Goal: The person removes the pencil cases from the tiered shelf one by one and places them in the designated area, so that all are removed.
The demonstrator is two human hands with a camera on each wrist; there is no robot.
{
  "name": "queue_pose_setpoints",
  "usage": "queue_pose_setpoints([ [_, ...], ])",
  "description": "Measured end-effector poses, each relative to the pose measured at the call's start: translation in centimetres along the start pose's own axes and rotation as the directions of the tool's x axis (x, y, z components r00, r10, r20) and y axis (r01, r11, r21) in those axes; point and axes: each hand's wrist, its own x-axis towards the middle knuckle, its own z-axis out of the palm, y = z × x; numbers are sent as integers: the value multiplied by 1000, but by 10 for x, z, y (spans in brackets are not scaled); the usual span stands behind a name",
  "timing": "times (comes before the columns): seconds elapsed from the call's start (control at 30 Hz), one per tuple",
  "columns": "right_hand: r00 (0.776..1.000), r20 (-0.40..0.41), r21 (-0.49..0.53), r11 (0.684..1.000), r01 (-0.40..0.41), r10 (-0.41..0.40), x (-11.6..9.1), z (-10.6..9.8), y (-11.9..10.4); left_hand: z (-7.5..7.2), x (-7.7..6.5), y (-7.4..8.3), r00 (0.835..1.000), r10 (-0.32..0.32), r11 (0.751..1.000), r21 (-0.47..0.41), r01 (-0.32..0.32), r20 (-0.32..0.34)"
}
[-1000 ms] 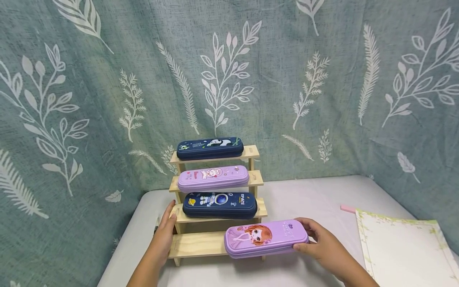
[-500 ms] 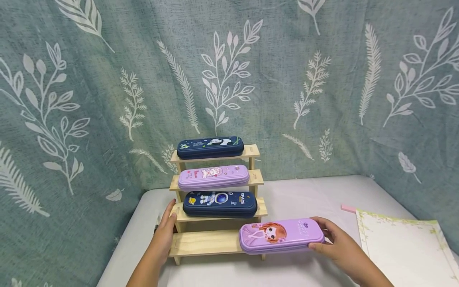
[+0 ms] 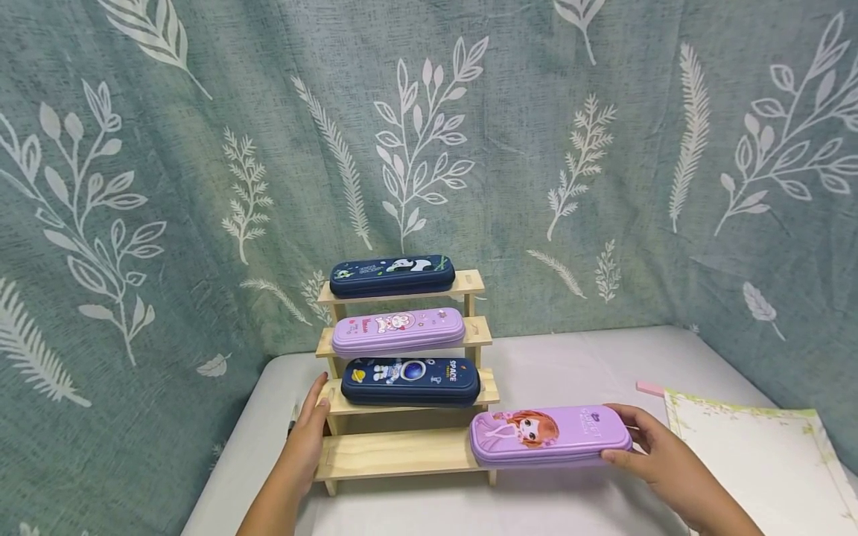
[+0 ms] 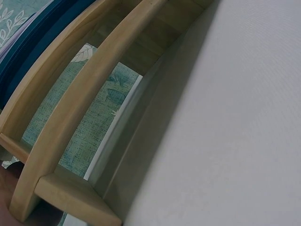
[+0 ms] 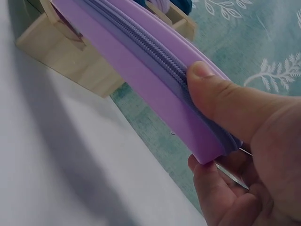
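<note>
My right hand (image 3: 650, 454) grips the right end of a purple zip pencil case (image 3: 550, 435) with a red-haired girl on its lid. In the right wrist view, the thumb (image 5: 211, 89) presses beside the zip and the fingers hold the far side. The case's left end overlaps the right end of the bottom step of a stepped wooden stand (image 3: 395, 454), and its right part juts out past it. My left hand (image 3: 308, 432) rests against the stand's left side, fingers extended. In the left wrist view it is mostly hidden behind the wood.
On the upper steps lie a navy astronaut case (image 3: 410, 382), a lilac bunny case (image 3: 398, 330) and a navy panda case (image 3: 392, 275). A leaf-bordered white sheet (image 3: 757, 461) and a small pink block (image 3: 650, 388) lie at the right. Patterned green cloth (image 3: 509, 149) hangs behind.
My right hand has moved the purple girl case rightward along the bottom step, uncovering more of the wood. My left hand has stayed at the stand's left side.
</note>
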Motion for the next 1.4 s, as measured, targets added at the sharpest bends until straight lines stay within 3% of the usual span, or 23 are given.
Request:
queue_pose_setpoints([
  [0.23,1000,8,92,995,24,-25,-1,-12,13,-1,1,-1,1000,4,1000,19,-4,-9],
  [0.5,997,4,26,997,-79,79,3,-27,29,1,-1,1,1000,8,1000,-10,-8,3],
  [0.67,997,-17,54,996,-71,72,8,-32,42,3,-2,1,1000,6,1000,-23,-6,8],
  [1.0,996,-51,31,997,-67,69,32,-31,54,1,-1,2,1000,0,1000,-5,-1,-7],
  [1.27,978,-68,-41,979,-198,195,58,-30,51,1,-1,1,1000,-1,1000,-3,1,-6],
  [1.4,976,-66,-46,976,-212,209,71,-29,49,1,-1,1,1000,-1,1000,-9,1,-4],
])
